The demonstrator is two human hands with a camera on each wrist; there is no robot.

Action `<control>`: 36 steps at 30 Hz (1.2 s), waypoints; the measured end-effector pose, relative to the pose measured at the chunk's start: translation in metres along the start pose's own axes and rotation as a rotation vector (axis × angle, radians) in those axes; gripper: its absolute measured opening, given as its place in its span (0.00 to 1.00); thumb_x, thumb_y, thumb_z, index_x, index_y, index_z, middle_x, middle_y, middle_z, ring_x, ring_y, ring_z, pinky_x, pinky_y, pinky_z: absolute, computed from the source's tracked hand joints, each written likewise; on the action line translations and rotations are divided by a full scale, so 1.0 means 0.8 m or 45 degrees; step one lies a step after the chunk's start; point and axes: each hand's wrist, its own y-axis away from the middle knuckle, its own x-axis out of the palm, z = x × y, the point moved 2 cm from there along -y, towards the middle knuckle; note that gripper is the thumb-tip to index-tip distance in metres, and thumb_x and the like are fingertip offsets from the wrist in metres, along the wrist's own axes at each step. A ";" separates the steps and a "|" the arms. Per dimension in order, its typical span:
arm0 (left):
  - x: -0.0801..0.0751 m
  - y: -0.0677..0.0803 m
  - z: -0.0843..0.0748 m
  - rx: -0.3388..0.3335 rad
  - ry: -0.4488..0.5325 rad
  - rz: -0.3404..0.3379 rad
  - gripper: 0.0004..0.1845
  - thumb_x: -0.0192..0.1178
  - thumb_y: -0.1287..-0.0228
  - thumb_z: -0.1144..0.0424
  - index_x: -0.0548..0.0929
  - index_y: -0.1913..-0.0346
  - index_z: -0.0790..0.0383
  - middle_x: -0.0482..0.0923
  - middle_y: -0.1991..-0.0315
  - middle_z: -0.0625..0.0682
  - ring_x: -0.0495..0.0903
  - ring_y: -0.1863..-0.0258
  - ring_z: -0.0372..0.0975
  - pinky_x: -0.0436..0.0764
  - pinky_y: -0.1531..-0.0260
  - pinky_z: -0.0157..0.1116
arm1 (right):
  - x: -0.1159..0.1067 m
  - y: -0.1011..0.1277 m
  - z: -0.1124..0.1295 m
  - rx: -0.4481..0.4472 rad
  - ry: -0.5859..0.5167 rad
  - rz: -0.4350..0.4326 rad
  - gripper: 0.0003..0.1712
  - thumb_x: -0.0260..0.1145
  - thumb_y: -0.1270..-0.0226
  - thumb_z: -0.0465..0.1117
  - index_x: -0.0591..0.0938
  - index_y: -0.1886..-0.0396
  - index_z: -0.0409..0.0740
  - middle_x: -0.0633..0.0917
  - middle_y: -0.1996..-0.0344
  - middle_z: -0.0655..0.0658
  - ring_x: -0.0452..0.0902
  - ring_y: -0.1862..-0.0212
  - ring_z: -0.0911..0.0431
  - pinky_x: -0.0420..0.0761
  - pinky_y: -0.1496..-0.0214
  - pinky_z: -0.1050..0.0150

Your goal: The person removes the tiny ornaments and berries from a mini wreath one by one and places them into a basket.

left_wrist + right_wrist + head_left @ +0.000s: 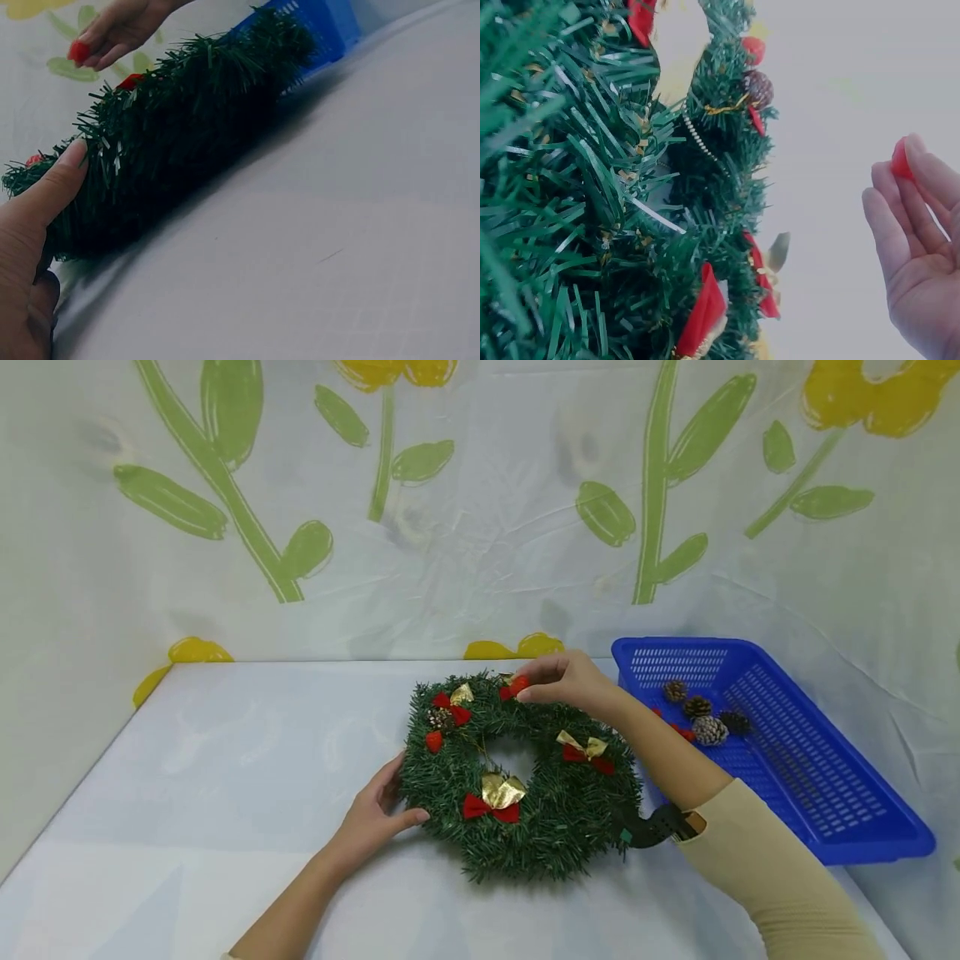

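Note:
A green tinsel wreath (pixel 570 810) lies flat on the white table (pixel 225 777), dressed with red and gold bows (pixel 495 797) and a small pine cone (pixel 439 718). My left hand (pixel 396 795) grips the wreath's left outer edge, thumb (pixel 56 184) lying on the needles of the wreath (pixel 180 135). My right hand (pixel 531 687) hovers over the wreath's far rim and pinches a small red ornament (pixel 514 687) at its fingertips. The left wrist view shows that red ornament (pixel 79 51) too. In the right wrist view the red ornament (pixel 900 159) sits at the fingertips (pixel 919 161), apart from the wreath (pixel 607 217).
A blue plastic basket (pixel 825 785) stands at the right of the table, holding several pine cones (pixel 708 729) and a red piece (pixel 682 732). A floral cloth backdrop (pixel 480 510) closes off the back and sides. The basket (pixel 322 22) shows behind the wreath.

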 end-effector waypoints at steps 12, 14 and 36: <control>-0.008 0.002 0.001 0.102 -0.016 0.045 0.48 0.69 0.44 0.62 0.51 0.25 0.47 0.48 0.25 0.56 0.53 0.29 0.54 0.63 0.34 0.29 | -0.014 0.030 0.006 -0.017 -0.021 -0.062 0.21 0.71 0.42 0.40 0.82 0.50 0.37 0.86 0.61 0.48 0.82 0.58 0.55 0.81 0.48 0.48; -0.008 0.004 0.000 0.129 0.011 0.047 0.48 0.69 0.45 0.64 0.52 0.25 0.47 0.49 0.25 0.56 0.53 0.29 0.54 0.61 0.37 0.22 | -0.015 0.032 0.006 -0.032 -0.024 -0.060 0.20 0.71 0.42 0.40 0.82 0.50 0.37 0.86 0.62 0.48 0.83 0.58 0.55 0.82 0.48 0.48; 0.000 0.005 -0.002 0.035 -0.003 0.025 0.46 0.67 0.42 0.66 0.50 0.26 0.65 0.56 0.30 0.66 0.59 0.32 0.58 0.68 0.35 0.36 | -0.068 0.076 -0.007 0.004 0.067 -0.192 0.21 0.72 0.44 0.40 0.83 0.51 0.36 0.86 0.62 0.54 0.83 0.59 0.59 0.84 0.54 0.66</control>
